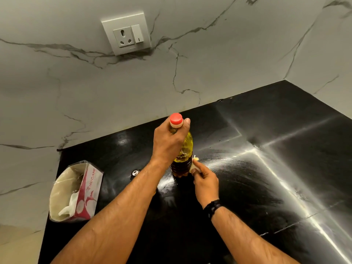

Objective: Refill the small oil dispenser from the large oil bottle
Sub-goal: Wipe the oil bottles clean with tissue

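Plainly the pouring is not under way: the large oil bottle (182, 151) stands upright on the black counter (266, 168) with its red cap (176, 118) on; the left hand (169, 141) wraps its fingers round the neck just under the cap, thumb tip up beside it; the right hand (205, 180), just right of the bottle's base, pinches a small pale wad (195, 164), seemingly tissue, between thumb and fingertips and holds it against the bottle's lower side. I judge this to be a wiping or tidying step, either ahead of the pour or after it; which one cannot be told from this view.

If the refill is yet to come, the next move calls for freeing the right hand of the wad, twisting off the cap while the left hand steadies the neck, and bringing the dispenser close to the bottle.

The small oil dispenser is nowhere in view; the left forearm hides part of the bottle's body; a tiny shiny object (135, 172) left of the bottle's base is too small to name; a tissue box (80, 189) lies further left of the bottle.
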